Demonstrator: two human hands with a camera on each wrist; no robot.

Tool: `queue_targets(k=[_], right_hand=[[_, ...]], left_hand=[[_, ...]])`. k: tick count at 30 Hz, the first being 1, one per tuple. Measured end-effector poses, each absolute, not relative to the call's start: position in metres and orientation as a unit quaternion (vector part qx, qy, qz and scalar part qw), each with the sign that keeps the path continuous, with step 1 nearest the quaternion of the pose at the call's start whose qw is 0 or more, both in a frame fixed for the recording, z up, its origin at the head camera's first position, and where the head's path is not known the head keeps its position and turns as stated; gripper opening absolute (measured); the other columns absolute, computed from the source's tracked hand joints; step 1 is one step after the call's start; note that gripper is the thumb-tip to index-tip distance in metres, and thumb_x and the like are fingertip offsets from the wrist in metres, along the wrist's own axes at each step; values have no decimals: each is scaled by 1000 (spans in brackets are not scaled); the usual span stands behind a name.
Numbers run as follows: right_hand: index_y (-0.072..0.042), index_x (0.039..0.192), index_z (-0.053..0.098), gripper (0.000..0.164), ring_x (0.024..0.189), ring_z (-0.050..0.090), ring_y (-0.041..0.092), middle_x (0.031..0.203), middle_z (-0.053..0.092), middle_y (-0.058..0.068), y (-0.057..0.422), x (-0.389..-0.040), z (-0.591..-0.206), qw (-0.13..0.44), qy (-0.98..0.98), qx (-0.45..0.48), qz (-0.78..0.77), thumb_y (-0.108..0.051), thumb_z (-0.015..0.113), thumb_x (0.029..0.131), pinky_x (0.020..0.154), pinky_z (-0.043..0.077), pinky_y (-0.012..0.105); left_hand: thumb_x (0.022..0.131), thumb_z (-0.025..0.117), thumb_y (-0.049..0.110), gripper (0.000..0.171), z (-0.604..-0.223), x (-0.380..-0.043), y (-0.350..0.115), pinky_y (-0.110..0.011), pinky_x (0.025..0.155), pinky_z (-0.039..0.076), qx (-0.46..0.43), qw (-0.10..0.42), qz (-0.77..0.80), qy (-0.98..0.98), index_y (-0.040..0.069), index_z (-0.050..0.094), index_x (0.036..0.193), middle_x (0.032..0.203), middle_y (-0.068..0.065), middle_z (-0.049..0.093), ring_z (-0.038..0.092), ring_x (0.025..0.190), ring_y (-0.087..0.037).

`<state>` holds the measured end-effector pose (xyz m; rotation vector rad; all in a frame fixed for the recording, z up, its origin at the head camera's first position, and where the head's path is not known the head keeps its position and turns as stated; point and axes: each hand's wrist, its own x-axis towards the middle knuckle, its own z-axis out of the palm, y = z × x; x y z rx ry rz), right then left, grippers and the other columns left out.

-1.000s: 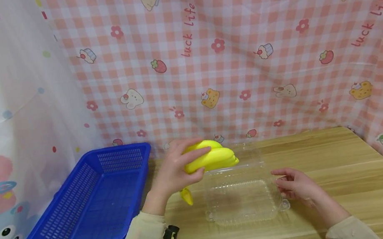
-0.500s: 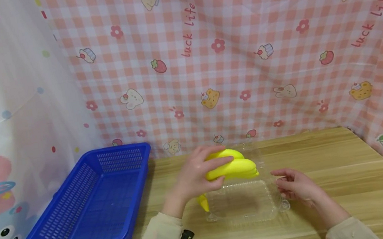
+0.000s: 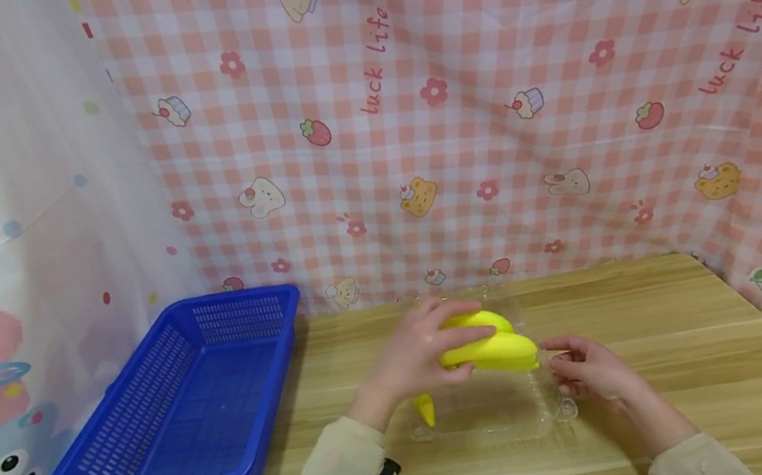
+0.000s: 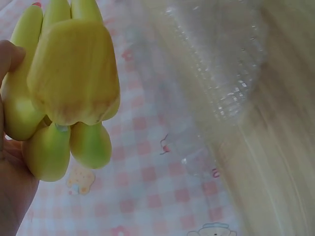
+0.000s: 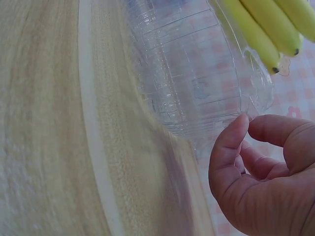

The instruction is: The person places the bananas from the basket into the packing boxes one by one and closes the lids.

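My left hand (image 3: 416, 353) grips a bunch of yellow bananas (image 3: 499, 352) above a clear plastic clamshell box (image 3: 490, 419). The banana tips point right, and the stem end hangs near the box's left side. In the left wrist view, the stem end of the bananas (image 4: 74, 73) faces the camera, and several fruits fan out behind it. My right hand (image 3: 588, 371) is at the box's right side. In the right wrist view, thumb and index finger of that hand (image 5: 266, 177) pinch the rim of the box (image 5: 192, 78). The lid lies back behind the base, partly hidden by the bananas.
A blue plastic basket (image 3: 206, 410) with slotted walls stands on the left of the wooden table (image 3: 685, 338). A pink checked cloth (image 3: 367, 156) hangs behind the table's far edge, and a white printed curtain (image 3: 53, 267) hangs at the left.
The left hand has carried the bananas rightward and lower, from the box's left side to over it. The right hand has stayed at the box's right side.
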<state>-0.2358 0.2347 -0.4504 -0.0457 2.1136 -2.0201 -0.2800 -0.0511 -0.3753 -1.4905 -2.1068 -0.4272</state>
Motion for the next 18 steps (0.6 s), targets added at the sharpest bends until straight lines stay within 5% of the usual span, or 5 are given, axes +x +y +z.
queue_targets(k=[18], right_hand=[[17,143,29,50,78,59,12,97,54,9,234,-235,-450,114,721,-18,-683,-2,49,102,64,54,21]], left_hand=[[77,82,24,48,-399,-281,-36,-36,106,41,-567,220,-127,-784,24,71,124,139,-5,56,51,124,-24]])
